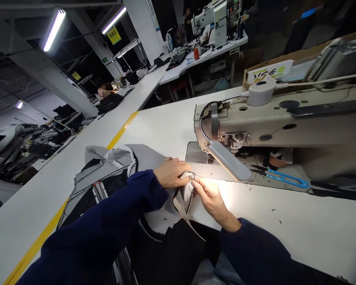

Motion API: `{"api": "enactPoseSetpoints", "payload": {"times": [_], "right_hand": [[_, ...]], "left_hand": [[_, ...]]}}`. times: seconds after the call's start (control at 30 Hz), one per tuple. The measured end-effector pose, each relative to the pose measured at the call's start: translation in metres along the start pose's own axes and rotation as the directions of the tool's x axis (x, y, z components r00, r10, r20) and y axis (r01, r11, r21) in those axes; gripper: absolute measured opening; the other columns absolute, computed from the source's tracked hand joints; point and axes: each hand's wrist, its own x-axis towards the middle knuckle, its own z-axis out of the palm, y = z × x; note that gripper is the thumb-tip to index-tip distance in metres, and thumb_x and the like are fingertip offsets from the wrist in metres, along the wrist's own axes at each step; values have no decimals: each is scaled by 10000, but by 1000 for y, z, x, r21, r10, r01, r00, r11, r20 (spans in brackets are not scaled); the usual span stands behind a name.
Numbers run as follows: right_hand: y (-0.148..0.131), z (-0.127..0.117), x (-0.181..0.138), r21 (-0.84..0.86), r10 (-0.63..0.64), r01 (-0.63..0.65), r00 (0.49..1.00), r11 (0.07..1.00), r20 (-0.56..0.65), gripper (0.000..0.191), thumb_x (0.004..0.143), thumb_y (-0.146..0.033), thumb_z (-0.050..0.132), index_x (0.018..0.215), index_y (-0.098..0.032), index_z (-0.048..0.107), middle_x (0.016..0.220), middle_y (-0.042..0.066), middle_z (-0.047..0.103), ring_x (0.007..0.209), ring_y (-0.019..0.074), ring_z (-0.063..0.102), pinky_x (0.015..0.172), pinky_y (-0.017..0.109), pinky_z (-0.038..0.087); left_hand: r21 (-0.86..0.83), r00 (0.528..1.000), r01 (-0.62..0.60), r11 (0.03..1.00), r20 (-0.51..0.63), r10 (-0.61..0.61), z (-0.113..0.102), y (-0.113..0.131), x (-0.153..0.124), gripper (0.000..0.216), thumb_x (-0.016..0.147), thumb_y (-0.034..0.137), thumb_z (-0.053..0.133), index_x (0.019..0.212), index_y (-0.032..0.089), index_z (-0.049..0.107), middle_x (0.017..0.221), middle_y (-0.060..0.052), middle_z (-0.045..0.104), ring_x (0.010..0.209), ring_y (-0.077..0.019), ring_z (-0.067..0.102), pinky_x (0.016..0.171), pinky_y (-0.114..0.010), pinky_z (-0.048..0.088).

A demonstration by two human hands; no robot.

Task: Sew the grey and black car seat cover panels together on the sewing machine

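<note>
A grey garment piece (127, 166) with black trim and white piping lies on the white table in front of me. My left hand (172, 172) rests on its right edge with fingers curled, pinching the fabric near a small dark loop. My right hand (209, 196) meets it from the right, fingertips pinched on the same fabric edge (187, 190). Both hands sit just left of the sewing machine's needle area (231, 144), under its bright lamp (228, 160).
The sewing machine (284, 118) fills the right side. Blue scissors (287, 179) lie on its bed. A yellow line (121, 130) runs along the long white table (299, 221). More machines (216, 18) and piled dark fabric (26, 146) stand behind; a person works far off.
</note>
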Motion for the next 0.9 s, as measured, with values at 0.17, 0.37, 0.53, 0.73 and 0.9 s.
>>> {"api": "enactPoseSetpoints", "payload": {"times": [0.17,0.37,0.53,0.73,0.9], "right_hand": [[0,-5,0,-45,0,0,1000,999,2,320,955,-336,405,666,-223,484,632,-2,509,586,147,494,604,310,411],[10,-10,0,-166,12,-14,1000,986,-16,306,933,-308,417,640,-222,433,587,-20,481,545,135,460,576,299,379],[20,-15,3,-292,111,-127,991,948,-69,320,893,-351,442,617,-224,343,548,-34,426,507,124,411,532,282,352],[30,-18,6,-192,236,-249,968,949,-89,261,904,-412,456,728,-224,426,608,-28,519,539,139,510,542,281,428],[33,-19,5,-135,248,-259,964,956,-96,316,904,-447,476,687,-218,455,606,-11,545,572,154,543,585,301,462]], "left_hand": [[216,998,-27,976,-41,37,11,9,7,196,869,330,466,971,200,572,888,-37,619,875,-229,570,818,-372,385],[168,998,-63,984,-9,65,18,8,16,199,885,329,434,967,191,551,876,-36,626,840,-233,583,752,-373,394],[11,999,-42,999,8,42,29,3,31,186,860,281,430,996,198,526,895,-33,655,854,-227,602,750,-351,383],[-152,1000,5,988,5,-5,38,-3,44,233,823,278,465,1036,220,539,871,-5,671,832,-212,618,794,-335,390],[-165,999,-50,985,1,51,42,-8,47,170,805,271,495,902,201,616,909,-29,661,877,-204,600,790,-319,388]]}}
